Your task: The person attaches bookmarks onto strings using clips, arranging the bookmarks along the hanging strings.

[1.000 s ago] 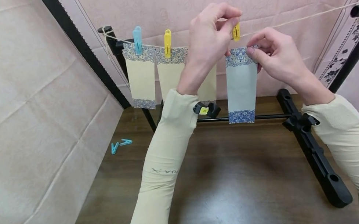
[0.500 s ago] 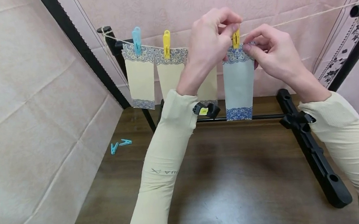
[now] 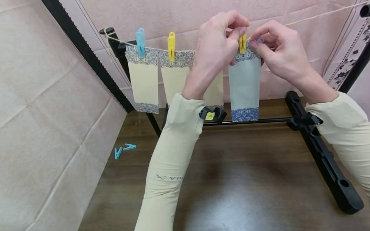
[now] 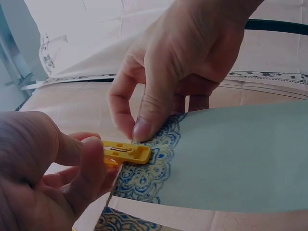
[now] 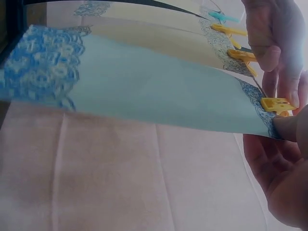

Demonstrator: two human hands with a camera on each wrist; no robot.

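My left hand (image 3: 213, 53) pinches a yellow clothespin (image 3: 242, 44) between thumb and index finger. The clothespin's tips lie over the patterned top edge of a light blue paper card (image 3: 244, 86), where it meets the string (image 4: 117, 180). Just to the right, my right hand (image 3: 282, 53) pinches the card's upper right corner; in the left wrist view its thumb (image 4: 142, 129) presses there. Cream cards (image 3: 146, 81) with lace borders hang to the left, held by a blue clothespin (image 3: 140, 43) and yellow clothespins (image 5: 240, 55). My left hand partly hides one cream card in the head view.
Two blue clothespins (image 3: 118, 153) lie at the left of the brown table (image 3: 234, 186). A black stand foot (image 3: 328, 167) runs along the right side, joined to a low black crossbar (image 3: 272, 120). Pale cloth (image 3: 33, 110) hangs around the table.
The light blue card has risen to the string in my right hand. My left hand has lowered slightly with the yellow clothespin, which now overlaps the card's top edge.
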